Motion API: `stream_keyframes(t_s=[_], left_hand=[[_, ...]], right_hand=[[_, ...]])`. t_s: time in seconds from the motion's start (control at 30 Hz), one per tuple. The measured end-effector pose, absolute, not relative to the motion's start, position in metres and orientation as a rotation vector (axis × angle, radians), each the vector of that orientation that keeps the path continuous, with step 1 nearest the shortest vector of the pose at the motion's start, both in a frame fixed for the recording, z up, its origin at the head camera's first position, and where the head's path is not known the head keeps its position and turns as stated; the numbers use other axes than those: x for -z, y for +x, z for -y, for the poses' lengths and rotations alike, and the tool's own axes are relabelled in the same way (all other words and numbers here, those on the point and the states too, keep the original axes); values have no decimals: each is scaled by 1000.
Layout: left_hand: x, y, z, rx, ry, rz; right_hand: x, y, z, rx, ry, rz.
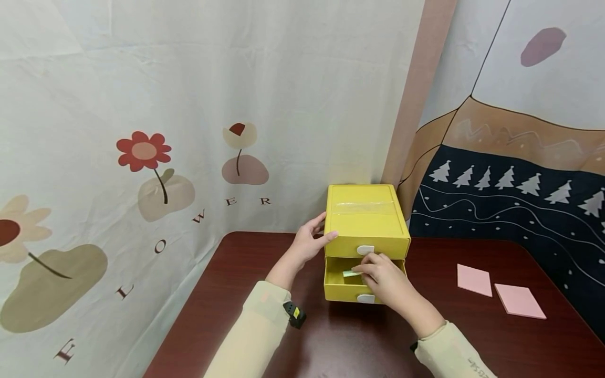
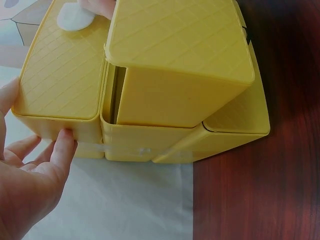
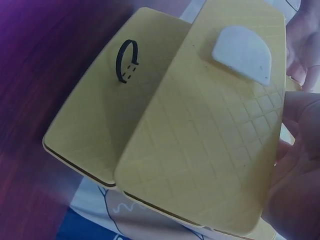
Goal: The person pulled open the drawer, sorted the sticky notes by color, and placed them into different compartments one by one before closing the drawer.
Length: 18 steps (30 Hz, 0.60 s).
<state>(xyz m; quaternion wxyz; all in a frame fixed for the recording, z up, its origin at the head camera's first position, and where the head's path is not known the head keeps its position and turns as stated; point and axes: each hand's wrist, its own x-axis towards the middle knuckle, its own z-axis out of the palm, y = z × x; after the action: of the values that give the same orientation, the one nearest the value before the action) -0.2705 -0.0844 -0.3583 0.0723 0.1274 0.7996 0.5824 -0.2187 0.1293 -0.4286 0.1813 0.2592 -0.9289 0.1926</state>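
A yellow drawer unit [image 1: 361,223] stands at the table's back, its middle drawer [image 1: 342,293] pulled out. My left hand [image 1: 308,242] touches the unit's upper left side, thumb near the top edge. In the left wrist view, the fingers [image 2: 62,150] lie fairly straight against the side wall. Over the pulled-out drawer, my right hand [image 1: 385,278] pinches a small pale green strip [image 1: 351,273]; its kind is unclear and the fingers partly hide it. White tab handles show on the top drawer [image 1: 340,248] and the pulled-out one.
Two pink square pads [image 1: 474,280] lie on the dark red table [image 1: 472,341], right of the unit. A printed curtain [image 1: 302,105] hangs close behind. In the right wrist view, a lower drawer front [image 3: 155,45] bears a black loop handle [image 3: 120,62].
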Motion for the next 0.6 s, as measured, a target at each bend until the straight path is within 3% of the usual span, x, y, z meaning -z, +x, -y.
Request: stream_keyframes(t_s=[0.6], left_hand=[[388,-293,86,-1774,367,-2420]], right_hand=[[436,-215,-135,-708,667,2493]])
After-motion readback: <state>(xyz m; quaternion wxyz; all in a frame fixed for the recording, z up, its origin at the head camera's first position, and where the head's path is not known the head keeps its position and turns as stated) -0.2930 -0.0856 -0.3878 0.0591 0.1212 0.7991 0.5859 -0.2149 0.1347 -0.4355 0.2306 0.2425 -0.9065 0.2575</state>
